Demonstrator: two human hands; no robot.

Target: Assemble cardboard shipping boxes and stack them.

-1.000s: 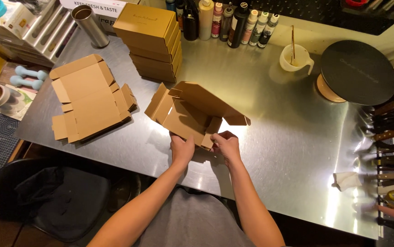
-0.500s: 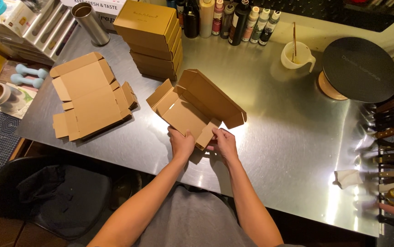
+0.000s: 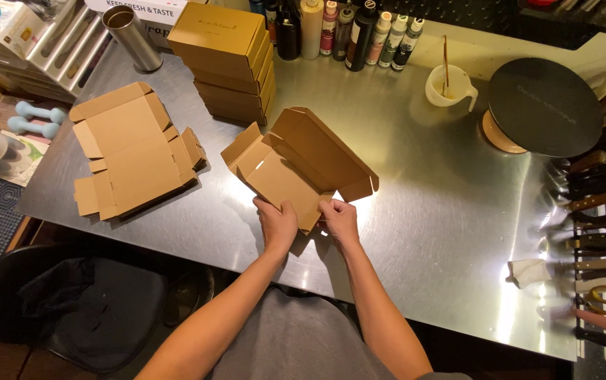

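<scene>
Both hands are down at the near corner of a half-folded brown cardboard mailer box [image 3: 296, 165] on the steel table [image 3: 429, 211]: the left hand [image 3: 277, 224] has its fingers pressed together and curled over the box's near edge, thumb on top, and the right hand [image 3: 339, 219] pinches a small flap just beside it, fingers bent close together. The box spreads away from the fingertips, its lid flap standing up at a tilt on the far side. Well off to the left of the left-hand fingers lies a stack of flat unfolded box blanks [image 3: 130, 158]. Beyond the fingertips, past the open box, stands a stack of finished closed boxes [image 3: 229, 56], with a row of bottles [image 3: 345, 28] behind it
</scene>
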